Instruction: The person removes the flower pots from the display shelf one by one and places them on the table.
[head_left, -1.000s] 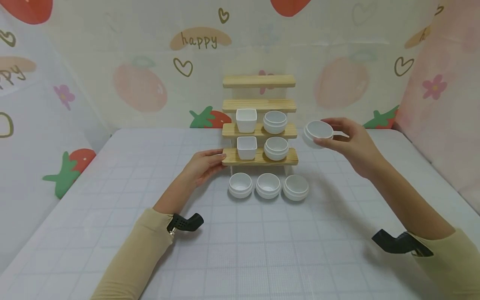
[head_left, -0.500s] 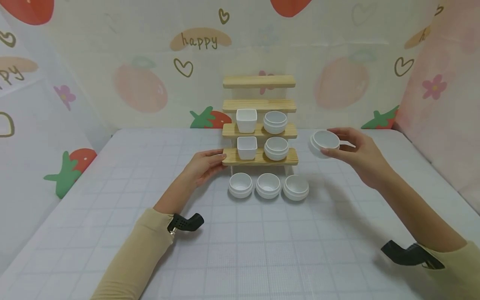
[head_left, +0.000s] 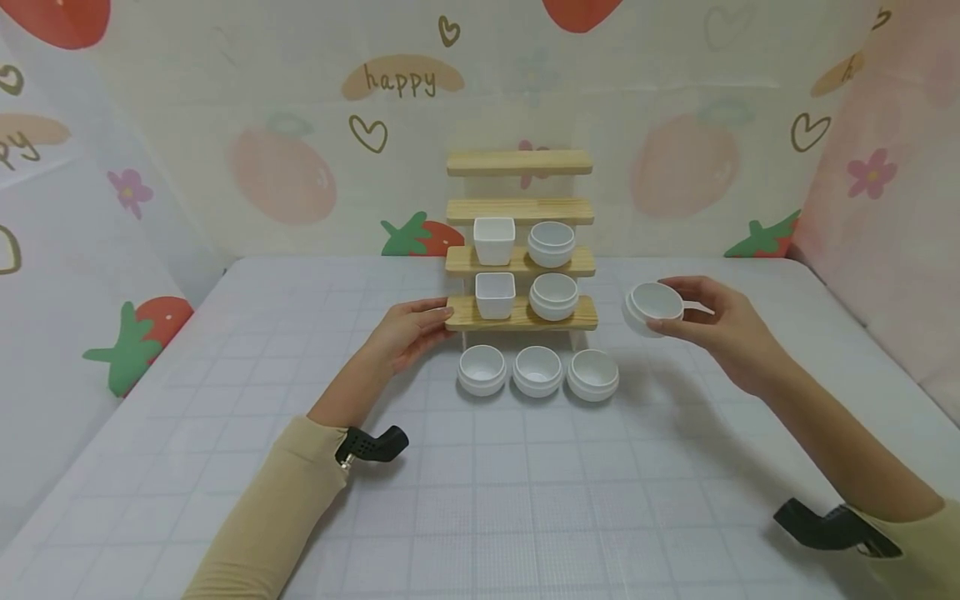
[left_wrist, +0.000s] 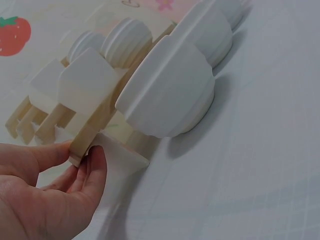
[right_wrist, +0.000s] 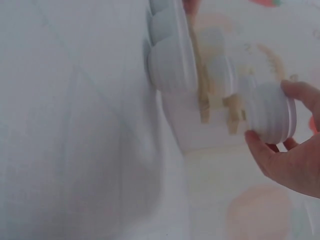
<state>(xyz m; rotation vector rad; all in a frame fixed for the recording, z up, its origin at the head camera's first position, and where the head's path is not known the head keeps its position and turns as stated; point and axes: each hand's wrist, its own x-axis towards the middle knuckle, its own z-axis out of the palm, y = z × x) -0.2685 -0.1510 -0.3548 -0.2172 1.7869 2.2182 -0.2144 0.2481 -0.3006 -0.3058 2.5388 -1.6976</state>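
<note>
My left hand (head_left: 415,335) pinches the left end of the lowest plank of a stepped wooden display stand (head_left: 519,208). In the left wrist view the thumb lies above that plank (left_wrist: 92,131) and the fingers below it. Off to the stand's right, my right hand (head_left: 731,333) grips a small white round bowl (head_left: 655,304) by its side, held above the table with its mouth up. On each of the two lower planks sit a white square bowl (head_left: 495,296) and a white round bowl (head_left: 553,297), side by side.
In front of the stand, three white round bowls stand in a row on the table: left (head_left: 482,370), middle (head_left: 537,372) and right (head_left: 592,375). The upper two planks (head_left: 520,210) carry nothing. A printed curtain (head_left: 300,83) closes off the back of the white table (head_left: 480,500).
My right hand has moved down and a little to the right with the round bowl, away from the stand. The left hand stays on the plank, and the other bowls have not moved.
</note>
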